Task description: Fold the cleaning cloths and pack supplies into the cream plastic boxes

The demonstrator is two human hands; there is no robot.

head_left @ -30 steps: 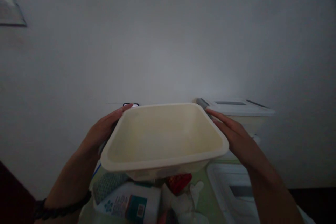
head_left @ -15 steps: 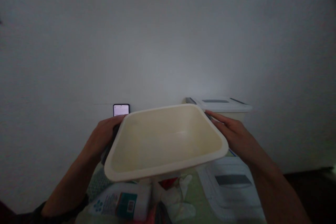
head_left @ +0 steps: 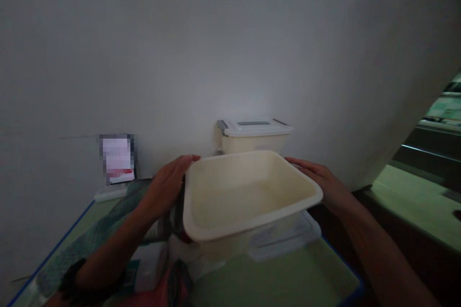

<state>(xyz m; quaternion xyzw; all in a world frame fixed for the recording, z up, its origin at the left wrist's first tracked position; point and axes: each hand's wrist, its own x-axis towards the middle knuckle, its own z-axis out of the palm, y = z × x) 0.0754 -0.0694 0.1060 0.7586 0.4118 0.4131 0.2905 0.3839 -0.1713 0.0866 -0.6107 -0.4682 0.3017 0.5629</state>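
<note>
L hand [head_left: 167,184]: gripping tub [head_left: 252,224], L side
R hand [head_left: 324,183]: gripping tub, R side
Tub: held abv tabletop [head_left: 266,280], nr R edge
Lid [head_left: 290,240]: by R edge, partly hidden

My left hand [head_left: 169,184], left of centre, and right hand [head_left: 322,180], right of centre, face each other; my left forearm [head_left: 117,249] slants from lower left, my right forearm [head_left: 380,244] from lower right.
</note>
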